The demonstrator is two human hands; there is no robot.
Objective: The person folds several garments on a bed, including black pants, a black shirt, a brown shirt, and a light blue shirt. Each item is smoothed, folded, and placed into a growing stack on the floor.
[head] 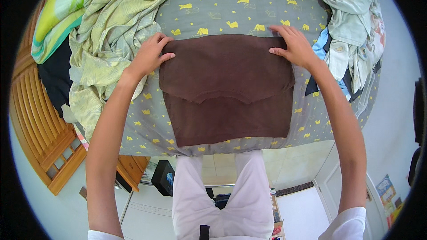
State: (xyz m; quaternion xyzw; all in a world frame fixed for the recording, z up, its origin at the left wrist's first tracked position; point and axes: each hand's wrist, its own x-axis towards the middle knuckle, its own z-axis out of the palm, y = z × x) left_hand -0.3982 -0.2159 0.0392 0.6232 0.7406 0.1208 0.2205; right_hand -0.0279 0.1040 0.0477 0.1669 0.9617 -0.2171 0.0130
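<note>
A dark brown garment (227,70) lies folded over on itself on the bed, with a curved neckline edge showing across its middle. At its upper left corner, my left hand (150,53) pinches the cloth between thumb and fingers. My right hand (293,46) rests at the upper right corner, thumb on top of the cloth and fingers spread along and past the edge. Whether the right fingers grip the fabric or only lie on it cannot be told. The garment's lower edge lies close to the front of the bed.
A grey bedsheet (213,15) with yellow rabbits covers the bed. Crumpled pale green bedding (110,40) lies at left, beside a wooden headboard (40,113). Clothes (348,23) are heaped at right, with a clear plastic hanger (365,95) near them. My legs (220,193) stand against the front edge.
</note>
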